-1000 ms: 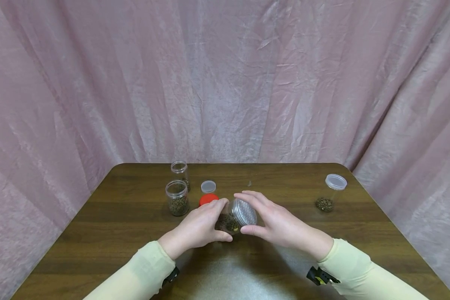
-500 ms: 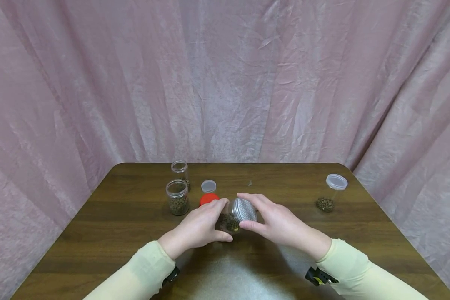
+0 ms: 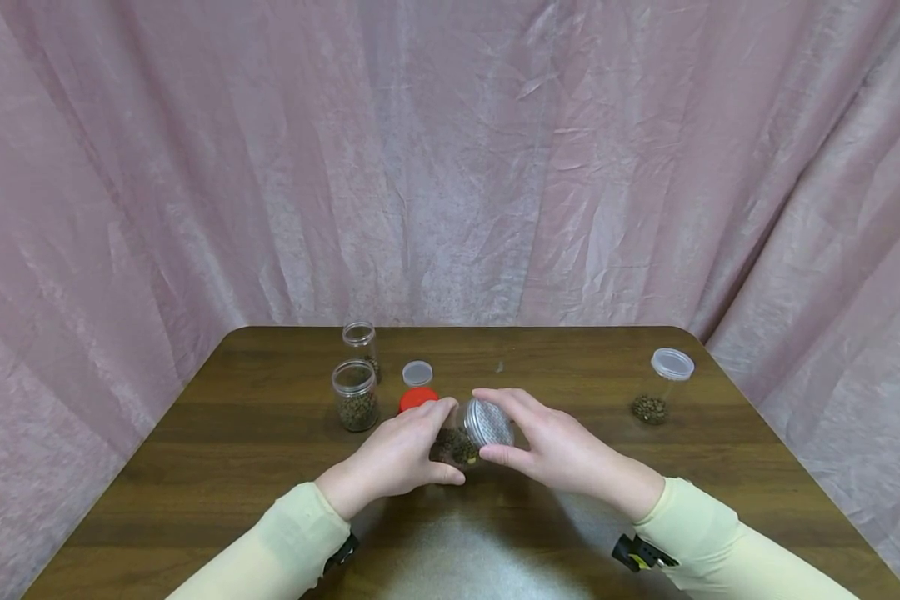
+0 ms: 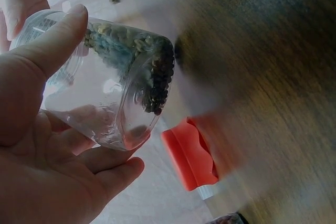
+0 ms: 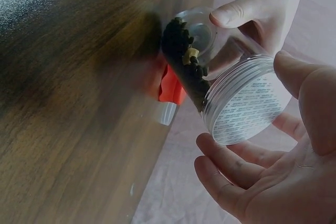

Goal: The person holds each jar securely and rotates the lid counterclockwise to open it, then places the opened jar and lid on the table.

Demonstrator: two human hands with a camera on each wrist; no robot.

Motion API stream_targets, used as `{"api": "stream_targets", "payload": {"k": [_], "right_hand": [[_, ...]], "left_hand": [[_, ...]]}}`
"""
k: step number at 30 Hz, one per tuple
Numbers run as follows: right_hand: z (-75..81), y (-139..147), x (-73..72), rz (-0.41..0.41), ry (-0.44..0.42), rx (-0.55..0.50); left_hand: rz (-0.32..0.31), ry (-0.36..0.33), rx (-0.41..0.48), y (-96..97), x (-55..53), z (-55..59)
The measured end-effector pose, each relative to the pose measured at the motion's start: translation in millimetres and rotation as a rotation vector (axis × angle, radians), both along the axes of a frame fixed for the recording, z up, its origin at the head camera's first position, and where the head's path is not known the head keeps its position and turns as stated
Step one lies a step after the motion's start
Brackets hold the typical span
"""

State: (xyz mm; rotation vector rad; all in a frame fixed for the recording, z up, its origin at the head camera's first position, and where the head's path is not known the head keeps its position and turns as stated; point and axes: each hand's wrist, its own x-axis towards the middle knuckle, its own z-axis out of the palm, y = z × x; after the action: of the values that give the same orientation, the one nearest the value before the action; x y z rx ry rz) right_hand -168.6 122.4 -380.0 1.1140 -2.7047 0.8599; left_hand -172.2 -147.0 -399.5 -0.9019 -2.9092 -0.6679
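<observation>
Running between the two hands, the long axis of the clear jar (image 4: 107, 85) is tilted well off upright, with the silver-and-white lid (image 3: 489, 422) turned to the right and the base turned to the left. By the left hand (image 3: 393, 458) the jar body is gripped, its thumb laid along one side and its fingers bent against the other. By the right hand (image 3: 562, 442) the lid is held at its rim, thumb on one edge and fingertips on the opposite one, so that the lid end is nearer that hand and is faced by its palm. Dark pellets (image 5: 181, 45) are gathered along the lower side and toward the base, which seems to be set lower than the lid. The jar is held over the near middle of the table (image 3: 232, 467); whether the wood is touched by the base cannot be told. Just beyond the left hand's fingers a red cap (image 3: 418, 397) is seen, partly hidden in the head view.
</observation>
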Motion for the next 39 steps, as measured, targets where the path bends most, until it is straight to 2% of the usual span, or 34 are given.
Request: {"api": "stream_targets", "payload": {"k": [10, 18, 39], "right_hand": [[-0.3, -0.5, 1.3, -0.001, -0.011, 0.007], [-1.5, -0.4, 0.4, 0.042, 0.036, -0.020], [-2.9, 2.1, -1.5, 0.068, 0.041, -0.012]], "left_hand": [[-0.004, 0.016, 0.001, 0.0, 0.2, -0.3], [-0.002, 0.014, 0.000, 0.0, 0.3, -0.2], [-0.003, 0.024, 0.006, 1.3, -0.3, -1.3]]}}
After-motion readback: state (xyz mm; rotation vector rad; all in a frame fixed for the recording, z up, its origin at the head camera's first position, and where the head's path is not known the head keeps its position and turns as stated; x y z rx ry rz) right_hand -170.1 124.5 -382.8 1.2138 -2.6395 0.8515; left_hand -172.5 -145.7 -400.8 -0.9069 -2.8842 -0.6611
